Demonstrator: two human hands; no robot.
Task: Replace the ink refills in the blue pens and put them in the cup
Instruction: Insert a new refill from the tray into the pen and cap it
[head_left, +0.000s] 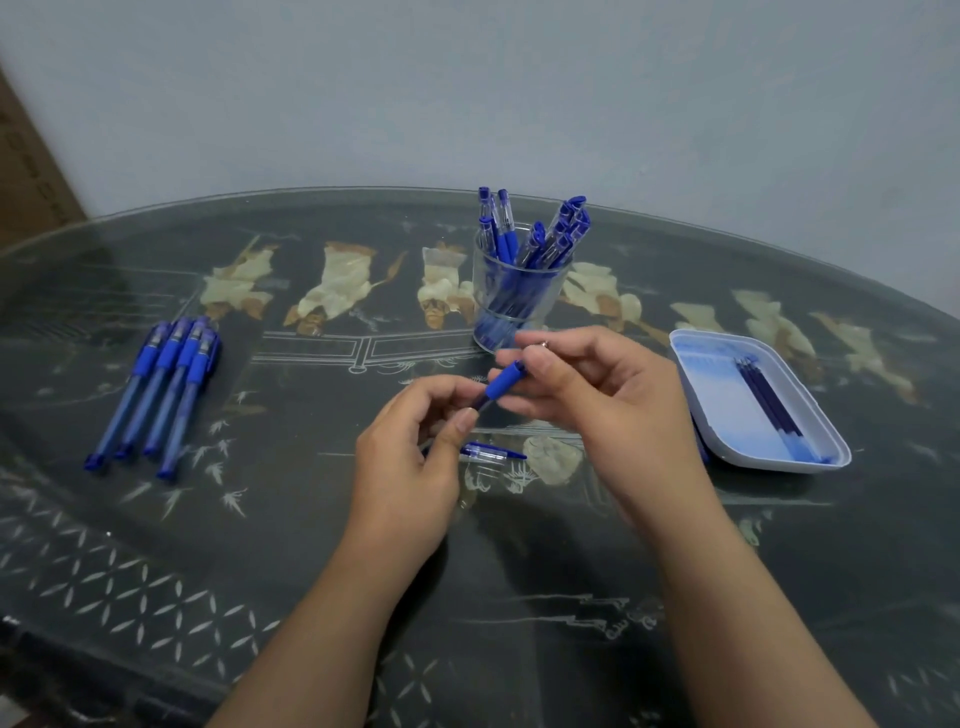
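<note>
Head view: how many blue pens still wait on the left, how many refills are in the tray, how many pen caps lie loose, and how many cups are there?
Blue pens lying at left: 4
Refills in the white tray: 3
Loose pen cap on the table: 1
Clear cup of pens: 1
Total: 9

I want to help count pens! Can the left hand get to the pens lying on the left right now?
Probably not yet: the left hand is busy holding a pen, though nothing blocks the way to the loose pens.
</note>
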